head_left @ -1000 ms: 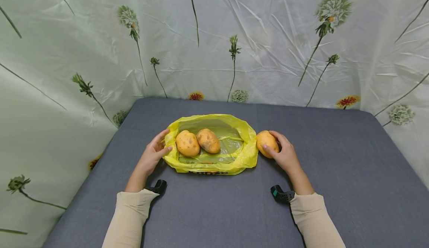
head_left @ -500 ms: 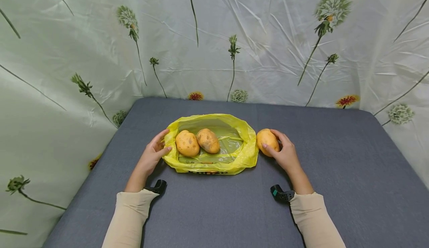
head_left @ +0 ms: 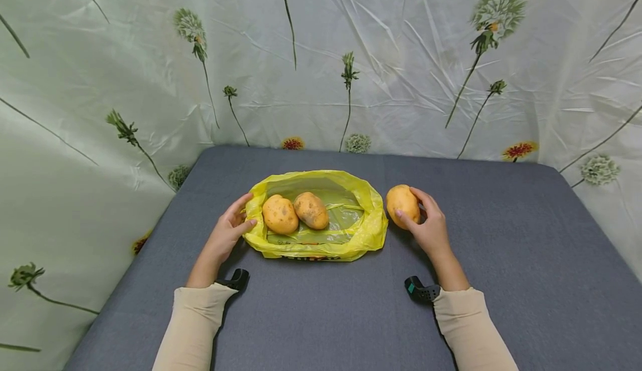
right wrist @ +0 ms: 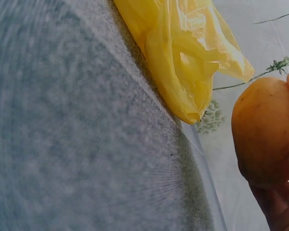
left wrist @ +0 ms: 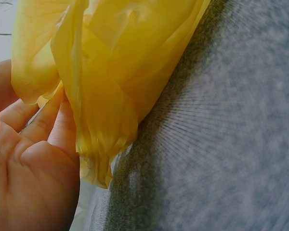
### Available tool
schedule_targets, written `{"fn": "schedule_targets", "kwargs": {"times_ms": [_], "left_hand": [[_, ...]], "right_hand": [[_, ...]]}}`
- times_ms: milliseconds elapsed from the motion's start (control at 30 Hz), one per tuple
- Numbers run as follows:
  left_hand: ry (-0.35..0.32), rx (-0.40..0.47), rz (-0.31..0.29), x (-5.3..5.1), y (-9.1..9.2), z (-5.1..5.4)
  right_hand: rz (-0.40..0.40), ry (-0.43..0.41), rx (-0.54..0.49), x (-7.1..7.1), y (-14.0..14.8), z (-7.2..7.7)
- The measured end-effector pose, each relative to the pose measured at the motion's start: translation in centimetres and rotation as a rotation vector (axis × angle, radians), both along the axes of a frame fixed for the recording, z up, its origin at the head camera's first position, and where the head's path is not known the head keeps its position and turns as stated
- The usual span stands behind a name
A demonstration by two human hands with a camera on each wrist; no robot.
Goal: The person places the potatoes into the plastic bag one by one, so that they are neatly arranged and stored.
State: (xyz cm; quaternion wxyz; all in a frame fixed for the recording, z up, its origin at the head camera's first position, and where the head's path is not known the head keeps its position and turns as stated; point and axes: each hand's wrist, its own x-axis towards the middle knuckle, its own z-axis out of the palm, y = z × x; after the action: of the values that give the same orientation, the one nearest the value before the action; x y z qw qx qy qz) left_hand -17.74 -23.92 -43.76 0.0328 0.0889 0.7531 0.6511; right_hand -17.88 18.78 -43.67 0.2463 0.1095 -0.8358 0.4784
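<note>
A yellow plastic bag (head_left: 373,237) lies on the table with its mouth spread wide. Inside it, toward the left, two potatoes sit side by side: a smoother one (head_left: 280,215) and a browner, spotted one (head_left: 311,210). At the bag's left end my left hand (head_left: 228,232) holds the rim, thumb on the near side and fingers on the far side; the left wrist view shows these fingers partly behind the yellow film. Just right of the bag, my right hand (head_left: 431,226) grips a third potato (head_left: 403,206) between thumb and fingers, raised off the table in the right wrist view.
A dark grey cloth covers the table (head_left: 321,315). Behind it and to the left hangs a pale curtain (head_left: 401,70) printed with flowers. Black wrist devices (head_left: 422,291) sit at both cuffs.
My right hand has lifted the third potato slightly up and away from the bag's right edge. My left hand, the bag and the two potatoes in it have stayed put.
</note>
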Motion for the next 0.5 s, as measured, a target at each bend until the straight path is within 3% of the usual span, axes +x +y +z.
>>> {"fn": "schedule_targets", "kwargs": {"times_ms": [500], "left_hand": [[-0.007,-0.001,-0.003,0.03,-0.06,0.07]], "right_hand": [[-0.014,0.088,-0.022,0.08,-0.66,0.84]]}}
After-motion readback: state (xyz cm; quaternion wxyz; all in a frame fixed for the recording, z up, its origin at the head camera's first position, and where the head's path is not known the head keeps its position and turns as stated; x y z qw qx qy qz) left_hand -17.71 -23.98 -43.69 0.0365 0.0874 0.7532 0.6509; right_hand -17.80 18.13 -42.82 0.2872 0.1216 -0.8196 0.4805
